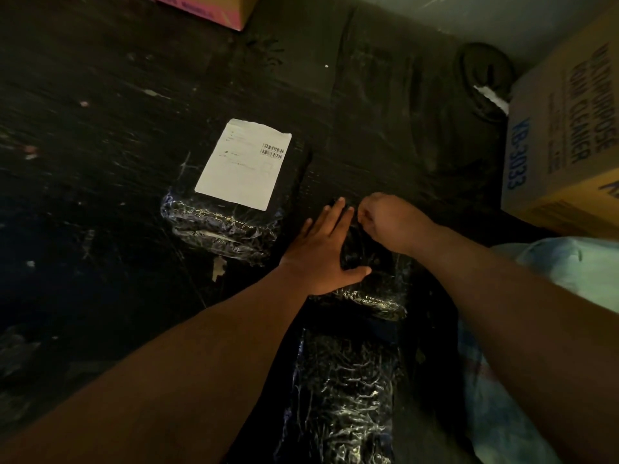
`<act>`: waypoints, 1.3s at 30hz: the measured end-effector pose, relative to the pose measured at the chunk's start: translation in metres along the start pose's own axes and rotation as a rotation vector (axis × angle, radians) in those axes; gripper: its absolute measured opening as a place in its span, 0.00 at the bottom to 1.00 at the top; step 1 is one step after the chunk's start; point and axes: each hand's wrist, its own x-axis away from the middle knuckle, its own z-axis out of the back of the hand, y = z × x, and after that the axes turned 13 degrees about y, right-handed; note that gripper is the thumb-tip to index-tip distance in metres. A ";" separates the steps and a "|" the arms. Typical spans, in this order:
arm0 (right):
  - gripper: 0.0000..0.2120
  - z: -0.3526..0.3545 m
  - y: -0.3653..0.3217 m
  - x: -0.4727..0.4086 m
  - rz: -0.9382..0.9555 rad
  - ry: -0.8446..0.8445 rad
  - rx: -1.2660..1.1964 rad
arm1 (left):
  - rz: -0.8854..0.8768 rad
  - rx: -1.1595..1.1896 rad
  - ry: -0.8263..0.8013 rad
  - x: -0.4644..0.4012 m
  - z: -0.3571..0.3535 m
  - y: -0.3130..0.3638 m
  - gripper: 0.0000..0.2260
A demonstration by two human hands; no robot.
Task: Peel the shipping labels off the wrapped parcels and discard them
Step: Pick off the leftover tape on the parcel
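left hand (326,252): flat on near parcel (371,283) | right hand (390,221): fingers curled, pinching its wrap | labelled parcel (234,209): left of near parcel

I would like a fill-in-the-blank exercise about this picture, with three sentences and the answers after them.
1. The white paper shipping label is stuck on a parcel wrapped in shiny ____ plastic film.
2. The ____ hand lies flat with straight fingers on the nearer black wrapped parcel.
3. The tan cardboard box with blue and brown print stands at the ____ edge of the view.

Missing words: black; left; right
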 end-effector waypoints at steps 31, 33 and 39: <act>0.07 0.061 -0.002 0.146 -0.503 0.289 -0.383 | -0.032 -0.402 -0.108 -0.003 0.030 0.038 0.46; 0.09 0.077 0.001 0.167 -0.517 0.324 -0.351 | -0.089 -0.425 -0.091 -0.004 0.031 0.056 0.41; 0.14 0.126 0.029 0.252 -0.529 0.411 -0.022 | -0.334 -0.156 -0.009 0.006 0.019 0.171 0.34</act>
